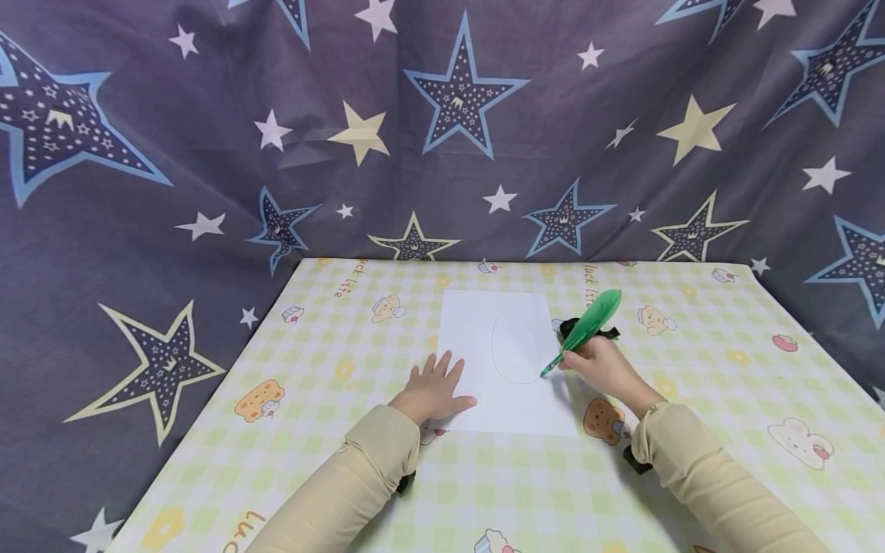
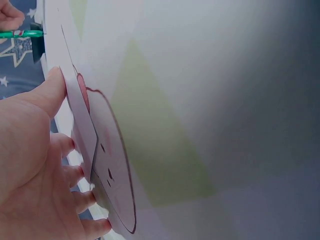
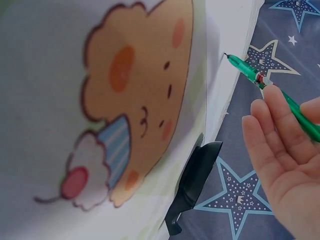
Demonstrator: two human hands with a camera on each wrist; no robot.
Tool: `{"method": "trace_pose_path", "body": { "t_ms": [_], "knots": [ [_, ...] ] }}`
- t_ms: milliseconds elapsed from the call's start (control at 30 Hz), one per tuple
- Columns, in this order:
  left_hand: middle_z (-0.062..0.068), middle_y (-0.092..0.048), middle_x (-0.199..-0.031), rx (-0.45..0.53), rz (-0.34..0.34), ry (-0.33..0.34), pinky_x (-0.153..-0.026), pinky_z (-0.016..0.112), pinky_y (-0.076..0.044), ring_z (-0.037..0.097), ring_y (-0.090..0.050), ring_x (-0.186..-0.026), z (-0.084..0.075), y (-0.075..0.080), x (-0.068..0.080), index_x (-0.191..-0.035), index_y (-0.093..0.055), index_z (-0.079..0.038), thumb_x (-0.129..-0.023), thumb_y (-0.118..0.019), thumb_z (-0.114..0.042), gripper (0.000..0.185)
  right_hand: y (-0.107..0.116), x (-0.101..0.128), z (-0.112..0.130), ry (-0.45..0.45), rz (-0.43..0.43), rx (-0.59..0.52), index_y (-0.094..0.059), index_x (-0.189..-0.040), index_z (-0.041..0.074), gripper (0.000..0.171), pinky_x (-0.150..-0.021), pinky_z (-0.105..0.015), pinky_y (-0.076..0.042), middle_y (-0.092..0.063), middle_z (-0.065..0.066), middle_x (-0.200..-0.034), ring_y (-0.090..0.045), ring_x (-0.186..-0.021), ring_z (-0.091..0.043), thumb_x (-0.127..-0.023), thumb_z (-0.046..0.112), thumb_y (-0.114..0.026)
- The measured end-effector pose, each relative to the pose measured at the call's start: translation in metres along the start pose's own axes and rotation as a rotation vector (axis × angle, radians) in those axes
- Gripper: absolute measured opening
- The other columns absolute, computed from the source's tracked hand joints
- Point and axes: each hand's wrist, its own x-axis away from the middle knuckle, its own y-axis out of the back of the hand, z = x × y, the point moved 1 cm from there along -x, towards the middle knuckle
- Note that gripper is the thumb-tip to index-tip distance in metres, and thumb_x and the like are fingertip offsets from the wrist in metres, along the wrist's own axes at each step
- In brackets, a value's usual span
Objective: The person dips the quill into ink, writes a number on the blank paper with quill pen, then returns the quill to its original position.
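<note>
A sheet of white paper lies on the table and bears a thin curved line, like an open U. My right hand pinches a green pen with a feather-shaped top, its tip at the line's right end, on the paper. In the right wrist view the pen slants between thumb and fingers, its dark point against the white sheet. My left hand rests with spread fingers on the paper's lower left edge. The left wrist view shows the thumb of that hand along the sheet's edge.
Beyond the right hand stands a black object, partly hidden by hand and pen; the right wrist view shows its curved, flat shape. A checked cloth with cartoon prints covers the table. A dark star-patterned curtain hangs behind and on both sides.
</note>
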Motion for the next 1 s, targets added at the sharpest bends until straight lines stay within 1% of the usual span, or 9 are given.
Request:
{"method": "trace_pose_path", "body": {
  "t_ms": [433, 567, 767, 867, 1000],
  "knots": [
    [0.013, -0.009, -0.152, -0.004, -0.006, 0.002, -0.106, 0.054, -0.009, 0.035, -0.004, -0.137, -0.0005, 0.0, 0.0002, -0.148, -0.019, -0.011, -0.092, -0.043, -0.052, 0.073, 0.0029, -0.0027, -0.0032, -0.009, -0.018, -0.021, -0.065, -0.09, -0.004, 0.017, -0.074, -0.04, -0.051, -0.067, -0.008, -0.079, -0.064, -0.079, -0.023, -0.091, 0.005, -0.05],
    [0.013, -0.009, -0.152, -0.005, -0.003, 0.003, -0.106, 0.055, -0.009, 0.035, -0.004, -0.137, -0.0002, -0.0002, -0.0001, -0.148, -0.019, -0.011, -0.092, -0.043, -0.052, 0.073, 0.0038, -0.0043, -0.004, -0.015, -0.029, 0.002, -0.066, -0.089, -0.003, 0.018, -0.074, -0.038, -0.05, -0.068, -0.007, -0.078, -0.064, -0.079, -0.021, -0.09, 0.006, -0.051],
    [0.014, -0.009, -0.152, -0.006, -0.002, -0.002, -0.106, 0.055, -0.009, 0.036, -0.004, -0.137, 0.0005, -0.0006, -0.0008, -0.148, -0.019, -0.011, -0.092, -0.043, -0.052, 0.074, 0.0042, -0.0061, -0.0039, -0.013, -0.043, 0.031, -0.067, -0.087, -0.002, 0.019, -0.068, -0.033, -0.047, -0.068, -0.007, -0.077, -0.063, -0.076, -0.02, -0.09, 0.007, -0.051],
    [0.014, -0.009, -0.152, -0.009, -0.004, -0.003, -0.105, 0.055, -0.01, 0.036, -0.004, -0.137, 0.001, -0.0012, -0.0017, -0.148, -0.019, -0.011, -0.092, -0.043, -0.052, 0.074, 0.0043, -0.0071, -0.0039, -0.015, -0.052, 0.038, -0.067, -0.087, -0.003, 0.019, -0.066, -0.032, -0.046, -0.068, -0.008, -0.076, -0.062, -0.075, -0.021, -0.09, 0.008, -0.051],
    [0.013, -0.009, -0.152, -0.01, -0.004, -0.002, -0.105, 0.055, -0.009, 0.035, -0.004, -0.137, 0.0018, -0.002, -0.0027, -0.148, -0.019, -0.011, -0.092, -0.043, -0.053, 0.074, 0.0044, -0.0087, -0.0031, -0.01, -0.06, 0.046, -0.067, -0.087, -0.004, 0.019, -0.065, -0.032, -0.047, -0.068, -0.011, -0.077, -0.063, -0.076, -0.022, -0.09, 0.007, -0.052]
  ]
}}
